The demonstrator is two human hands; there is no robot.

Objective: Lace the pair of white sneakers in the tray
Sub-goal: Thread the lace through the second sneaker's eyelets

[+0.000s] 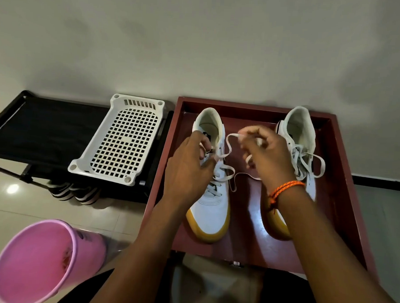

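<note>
Here, two white sneakers (211, 211) sit side by side in a dark red tray (343, 203); the left hand (189, 169) pinches the left sneaker's lacing at the eyelets, while the right hand (266, 154) grips its white lace (229, 150).

Two sneakers are occupying the tray (343, 203): left sneaker (211, 211) and right sneaker (298, 132), w/ a bare lane of tray floor lying between them. A loose lace (229, 150) is crossing the lane's far part, approx. mid-height. Left hand (189, 169) is covering the left sneaker's eyelets; right hand (267, 152) is hovering over the lane. A white basket (121, 141) is flanking the tray's left wall.
</note>
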